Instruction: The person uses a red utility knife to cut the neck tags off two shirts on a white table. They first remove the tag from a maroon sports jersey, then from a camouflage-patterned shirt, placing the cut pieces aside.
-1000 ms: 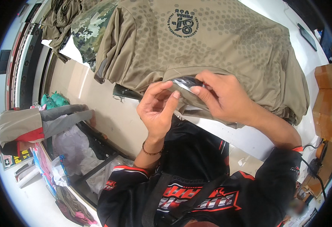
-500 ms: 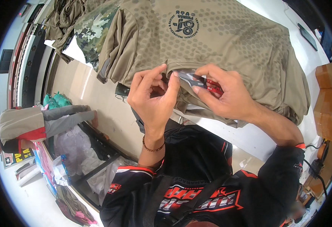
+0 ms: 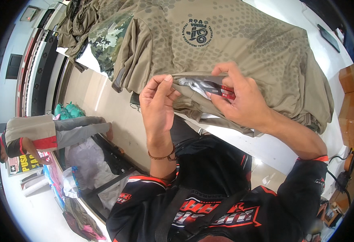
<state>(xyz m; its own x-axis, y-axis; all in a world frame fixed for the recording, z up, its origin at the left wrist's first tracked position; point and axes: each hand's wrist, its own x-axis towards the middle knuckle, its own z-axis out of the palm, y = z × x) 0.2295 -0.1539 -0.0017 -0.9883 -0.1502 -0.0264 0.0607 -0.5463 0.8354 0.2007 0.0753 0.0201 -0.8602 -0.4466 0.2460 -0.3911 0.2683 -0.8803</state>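
Observation:
A tan shirt [image 3: 245,44] with a hexagon pattern and a dark round print lies spread over the white table. My left hand [image 3: 157,103] pinches the shirt's near edge between thumb and fingers. Beside it on the right, my right hand [image 3: 243,97] is closed around thread snips [image 3: 226,92] with red and black handles. Their dark blades point left, toward the pinched edge, over the opening in the cloth where a pale lining shows. The blade tips are hard to make out against the cloth.
Camouflage cloth [image 3: 111,42] and more garments lie at the far left. A dark phone [image 3: 327,38] rests at the far right, near a cardboard box [image 3: 350,107]. Another person [image 3: 31,133] stands at left, by a bin of white plastic [image 3: 82,157].
My left hand has come down slightly, leftward onto the shirt's edge, its fingers folding over. The edge is now drawn out more and the opening shows wider. The snips stay in my right hand.

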